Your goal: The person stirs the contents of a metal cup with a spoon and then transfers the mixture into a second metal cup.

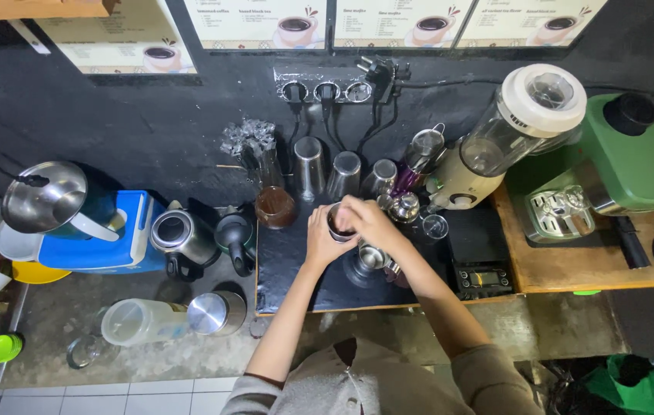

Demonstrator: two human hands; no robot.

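Observation:
My left hand (321,240) wraps around a small dark cup-like container (337,227) held above the black mat (288,269). My right hand (367,219) rests over the container's top and far side, fingers curled on it. What the container holds is hidden by my fingers. Just below the hands a small steel pitcher (371,257) stands on the mat.
Steel tumblers (342,175) and a brown jar (274,207) line the wall behind. A blender (496,142) and green machine (619,157) stand right, on a wooden board (572,273) beside a small scale (483,278). Kettles (181,240), a blue box (104,246) and clear jug (139,321) sit left.

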